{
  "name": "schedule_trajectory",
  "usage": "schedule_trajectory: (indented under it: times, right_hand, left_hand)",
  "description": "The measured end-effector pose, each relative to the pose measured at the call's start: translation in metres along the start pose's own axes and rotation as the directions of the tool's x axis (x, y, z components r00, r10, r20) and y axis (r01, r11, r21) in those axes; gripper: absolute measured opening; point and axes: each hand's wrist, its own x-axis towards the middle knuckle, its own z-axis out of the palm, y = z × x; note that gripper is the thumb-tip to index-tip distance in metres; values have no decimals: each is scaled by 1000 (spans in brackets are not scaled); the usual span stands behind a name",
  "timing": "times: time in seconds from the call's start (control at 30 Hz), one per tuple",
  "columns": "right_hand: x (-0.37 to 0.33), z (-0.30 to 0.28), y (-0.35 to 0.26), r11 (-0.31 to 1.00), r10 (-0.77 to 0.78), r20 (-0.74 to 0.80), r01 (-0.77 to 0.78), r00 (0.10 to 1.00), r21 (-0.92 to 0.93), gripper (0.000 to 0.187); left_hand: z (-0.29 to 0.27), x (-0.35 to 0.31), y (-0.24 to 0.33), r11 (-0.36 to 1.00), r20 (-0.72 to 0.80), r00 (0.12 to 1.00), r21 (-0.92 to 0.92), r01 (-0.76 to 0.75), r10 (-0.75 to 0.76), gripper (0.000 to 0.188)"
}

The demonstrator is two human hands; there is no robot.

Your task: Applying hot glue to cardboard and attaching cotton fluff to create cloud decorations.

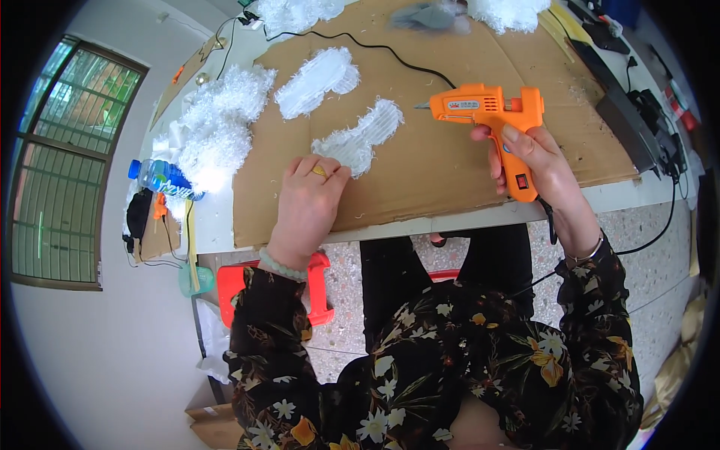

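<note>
My right hand (536,161) is wrapped round the handle of an orange hot glue gun (480,103). Its metal nozzle points left, over the cardboard. To the left, my left hand (311,196) is closed, fingers curled down at the near end of a white sole-shaped piece with a ribbed top and frayed edges (365,136). The fingertips are hidden under the hand, where they meet that piece. Just beyond lies a similar white piece (316,81), flat and untouched. The gun's black cord (375,45) runs across the far part of the table.
Brown cardboard (442,180) covers the white table. A heap of white fluffy material (225,120) and a blue-capped bottle (166,178) are at the left. More white pieces (506,13) lie at the far edge. A dark box (626,127) and cables stand right; a red stool (319,289) is below.
</note>
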Motion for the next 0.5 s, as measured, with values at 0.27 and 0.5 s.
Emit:
schedule_trajectory:
  times: [0.27, 0.5]
  right_hand:
    - [3, 4, -4, 1000, 23, 41, -23, 999, -17, 51]
    - [1, 6, -7, 998, 59, 0, -59, 998, -19, 50]
  left_hand:
    - [-13, 15, -18, 921, 167, 936, 194, -338, 308, 26]
    - [-18, 39, -31, 955, 25, 956, 44, -294, 293, 34]
